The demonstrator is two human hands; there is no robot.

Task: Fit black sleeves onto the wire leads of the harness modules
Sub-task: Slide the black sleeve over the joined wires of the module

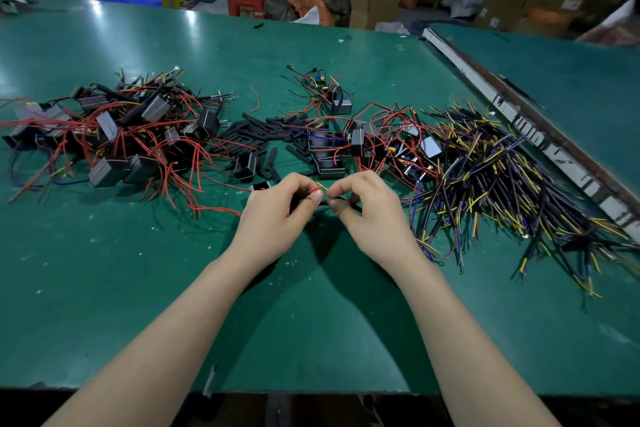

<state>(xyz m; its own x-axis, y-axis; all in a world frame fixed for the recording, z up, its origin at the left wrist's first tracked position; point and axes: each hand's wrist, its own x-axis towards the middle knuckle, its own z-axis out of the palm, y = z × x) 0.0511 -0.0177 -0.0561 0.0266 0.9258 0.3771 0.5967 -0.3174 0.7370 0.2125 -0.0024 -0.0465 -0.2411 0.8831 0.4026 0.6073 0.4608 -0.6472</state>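
Now, left hand [277,210]: grip pinches thin red wire lead [313,190].
Right hand [370,210]: grip pinches short black tubular sleeve [337,198], touching the lead.
Open room: bare green worktop [121,270] toward near edge.
Far side: loose black sleeves pile [256,135] between tangled harness modules [114,135].

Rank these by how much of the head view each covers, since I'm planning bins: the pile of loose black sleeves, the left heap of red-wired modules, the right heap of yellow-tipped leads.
1-2. Left heap of red-wired modules and right heap of yellow-tipped leads: too alike to rank.
3. Pile of loose black sleeves.
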